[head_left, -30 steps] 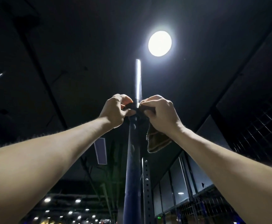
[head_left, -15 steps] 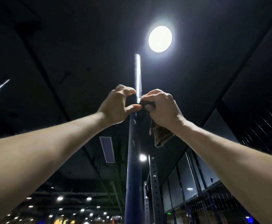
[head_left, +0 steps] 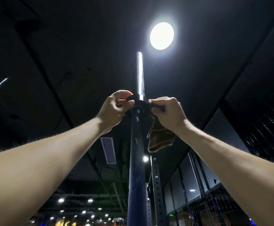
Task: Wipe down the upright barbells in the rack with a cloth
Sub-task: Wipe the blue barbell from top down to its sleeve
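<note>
The 2 hands work high on the upright barbell [head_left: 137, 154], the left hand [head_left: 115, 108] pinching its dark collar [head_left: 138, 106] and the right hand [head_left: 169, 113] with fingers closed on the brown cloth [head_left: 160, 139], so next the cloth should probably go around the shiny sleeve [head_left: 140, 74] above

The barbell [head_left: 137, 160] is metal: its thick near sleeve looks dark blue and semi-gloss, while the thin far shaft shines polished and bright under the ceiling lamp [head_left: 162, 35]. The cloth [head_left: 159, 141] is brown, fuzzy, matt terry. The perforated rack post [head_left: 156, 190] at right is matt dark metal.
</note>
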Available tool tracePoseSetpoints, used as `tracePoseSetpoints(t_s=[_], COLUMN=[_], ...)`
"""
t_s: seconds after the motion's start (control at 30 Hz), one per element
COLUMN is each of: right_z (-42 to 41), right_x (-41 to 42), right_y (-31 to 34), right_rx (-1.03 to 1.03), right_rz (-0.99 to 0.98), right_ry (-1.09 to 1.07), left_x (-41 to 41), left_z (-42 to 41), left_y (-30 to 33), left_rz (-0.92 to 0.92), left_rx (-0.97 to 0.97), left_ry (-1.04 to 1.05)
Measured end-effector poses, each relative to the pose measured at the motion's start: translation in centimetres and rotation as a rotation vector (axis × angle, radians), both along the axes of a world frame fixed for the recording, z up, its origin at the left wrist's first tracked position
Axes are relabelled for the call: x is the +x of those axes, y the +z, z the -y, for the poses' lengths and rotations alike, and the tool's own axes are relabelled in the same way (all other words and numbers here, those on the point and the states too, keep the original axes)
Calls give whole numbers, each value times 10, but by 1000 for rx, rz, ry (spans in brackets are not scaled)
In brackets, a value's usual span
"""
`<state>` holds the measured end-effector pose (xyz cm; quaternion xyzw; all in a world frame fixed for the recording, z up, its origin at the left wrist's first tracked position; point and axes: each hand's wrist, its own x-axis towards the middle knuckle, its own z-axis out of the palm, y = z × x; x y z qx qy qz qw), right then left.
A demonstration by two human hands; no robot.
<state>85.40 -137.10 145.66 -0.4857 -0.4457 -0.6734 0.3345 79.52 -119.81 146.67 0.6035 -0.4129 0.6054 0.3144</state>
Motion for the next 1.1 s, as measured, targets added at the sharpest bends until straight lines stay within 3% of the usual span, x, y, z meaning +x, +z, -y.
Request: tracePoseSetpoints(t_s=[0.17,0.2,0.33,0.4,0.5,0.63,0.77,0.9,1.1], right_z=[-2,-1,6,7,7,0,-2,1,25], right_x=[1,-1,-11,-14,-11,0,3,10,-5], right_y=[1,2,3,3,2,1,0,-13,-18], right_rx=[-5,-12,-26,-17,7,0,-47,-185,-19], right_rz=[-46,-55,4,35,46,-10,-80,-140,-194], right_ry=[-39,-72,-184,-203,-156,-118,-117,-256,-127], left_x=[1,-1,-11,-14,-14,-10,-6,-12,-25], left_z=[4,4,11,22,30,25,21,27,31], left_y=[-10,-10,-2,1,4,1,-2,-2,-10], left_rz=[-92,-79,207,282,343,237,161,90,-69], left_rx=[-32,-47,-6,4,-43,-91,-132,-154,-101], left_ry=[-137,-57,691,814,713,438,362,304,296])
